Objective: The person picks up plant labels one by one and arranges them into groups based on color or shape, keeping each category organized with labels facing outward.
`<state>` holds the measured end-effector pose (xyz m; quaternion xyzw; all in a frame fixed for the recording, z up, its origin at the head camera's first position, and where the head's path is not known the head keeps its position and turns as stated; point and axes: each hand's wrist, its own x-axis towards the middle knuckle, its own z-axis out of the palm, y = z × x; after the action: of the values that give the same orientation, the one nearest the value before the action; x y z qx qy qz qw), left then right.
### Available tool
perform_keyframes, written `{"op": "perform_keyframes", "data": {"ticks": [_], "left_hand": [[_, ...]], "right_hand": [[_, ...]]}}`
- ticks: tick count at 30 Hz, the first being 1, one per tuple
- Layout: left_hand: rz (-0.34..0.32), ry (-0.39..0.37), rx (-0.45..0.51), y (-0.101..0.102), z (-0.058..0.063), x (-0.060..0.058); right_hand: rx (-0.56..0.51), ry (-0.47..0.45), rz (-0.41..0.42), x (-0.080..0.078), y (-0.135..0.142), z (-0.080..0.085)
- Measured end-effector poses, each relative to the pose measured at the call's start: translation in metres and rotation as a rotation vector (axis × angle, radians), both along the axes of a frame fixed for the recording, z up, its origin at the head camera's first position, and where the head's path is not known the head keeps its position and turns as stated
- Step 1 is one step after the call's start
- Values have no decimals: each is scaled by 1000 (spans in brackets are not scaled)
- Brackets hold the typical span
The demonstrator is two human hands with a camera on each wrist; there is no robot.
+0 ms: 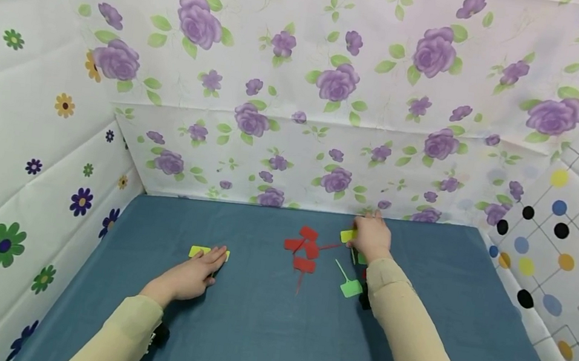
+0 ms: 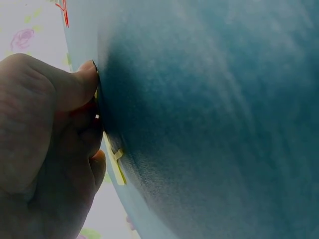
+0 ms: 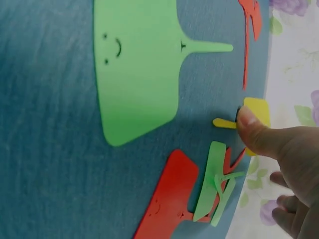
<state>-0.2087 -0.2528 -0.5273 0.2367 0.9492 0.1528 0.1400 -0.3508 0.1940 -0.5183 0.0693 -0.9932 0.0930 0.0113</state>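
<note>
My left hand (image 1: pixel 187 277) rests low over the cloth, its fairly straight fingers touching a yellow plastic tag (image 1: pixel 198 251); part of the yellow lies under the fingers. In the left wrist view a yellow stem piece (image 2: pixel 115 164) shows below the fingers. My right hand (image 1: pixel 372 237) pinches another yellow tag (image 3: pixel 257 112) with a short stem, the thumb on its face and the other fingertips hidden. Close to the right hand lie a green tag (image 1: pixel 351 288) with a smiling face, a red tag (image 3: pixel 172 191) and smaller green tags (image 3: pixel 210 179).
Several red tags (image 1: pixel 304 265) with thin stems lie loosely grouped mid-table on the blue cloth (image 1: pixel 258 335). A flowered sheet (image 1: pixel 302 84) hangs along the back edge. Patterned sheets stand on the left (image 1: pixel 9 180) and right (image 1: pixel 578 243).
</note>
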Motion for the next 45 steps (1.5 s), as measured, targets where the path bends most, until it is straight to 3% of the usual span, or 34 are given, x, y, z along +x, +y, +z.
{"op": "perform_keyframes", "data": {"ticks": [8,18,22,33,45], "left_hand": [[-14,11,-10,0,-1,-4],[15,-26,-11,-1,4,-3],[12,-20,-12,0,3,-3],[7,-9,-31,0,4,-2],[11,-15,-16,5,4,0]], "right_hand": [[-43,-49,70,-6,15,4],[-249,-222,189,-2,29,41],[-318,-234,195,3,32,48],[-540,-137,73,22,14,26],[-619,-158,130,47,-24,8]]}}
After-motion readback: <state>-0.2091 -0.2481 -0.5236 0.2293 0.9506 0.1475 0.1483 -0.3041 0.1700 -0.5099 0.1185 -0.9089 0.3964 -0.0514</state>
